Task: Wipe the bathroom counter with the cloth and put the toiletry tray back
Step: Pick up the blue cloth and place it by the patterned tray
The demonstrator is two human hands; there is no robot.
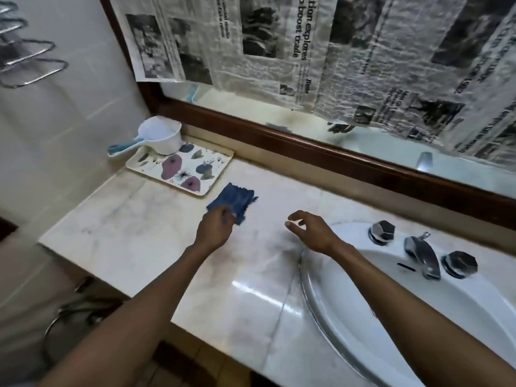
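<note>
A blue cloth [233,200] lies on the pale marble counter [134,227], just in front of the flowered toiletry tray [181,169]. My left hand [215,229] grips the cloth's near edge with the fingers closed on it. The tray sits in the back left corner of the counter, and a white scoop with a blue handle [157,139] stands on its far end. My right hand [310,230] hovers over the counter beside the sink rim, fingers curled apart, holding nothing.
A white sink [349,297] with a chrome faucet [423,255] and two knobs fills the right side. A wood-framed mirror [307,148] covered with newspaper runs along the back. A wire rack [30,65] hangs on the left wall. The counter's left edge drops off.
</note>
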